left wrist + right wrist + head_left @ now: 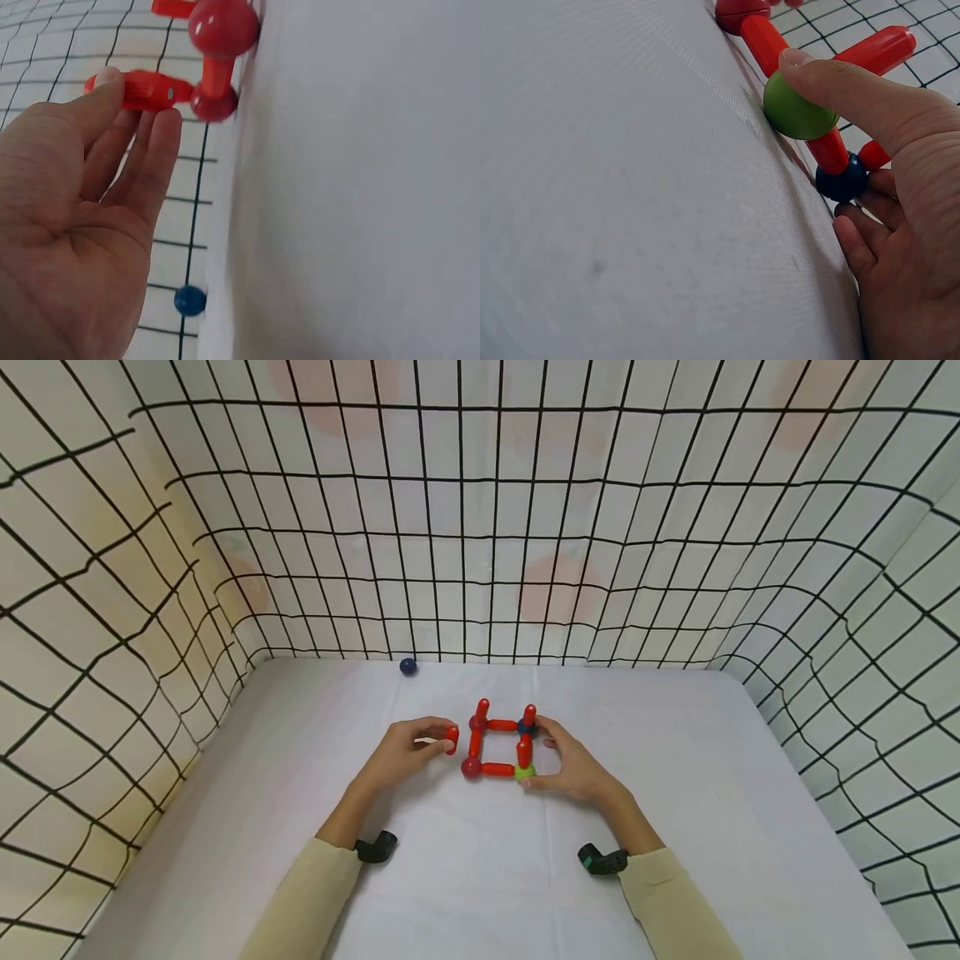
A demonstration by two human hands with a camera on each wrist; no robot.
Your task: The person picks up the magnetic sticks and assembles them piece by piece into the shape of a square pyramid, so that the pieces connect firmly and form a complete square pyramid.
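Note:
A square frame of red rods and balls lies on the white cloth. Its corners are a red ball [471, 767] at near left, another red ball [477, 723] at far left, a green ball [799, 105] at near right and a dark blue ball [841, 178] at far right. Three red rods stand up from it, at the green, blue and far-left balls. My left hand [402, 752], just left of the frame, pinches a loose red rod [146, 90] between thumb and fingers. My right hand [577, 768] holds the frame's right side, thumb on the green ball, fingers at the blue one.
A spare dark blue ball [408, 667] lies at the back edge of the white-covered table [480, 877], left of the frame. Black grid netting [495, 535] over pale walls rises at the back and both sides.

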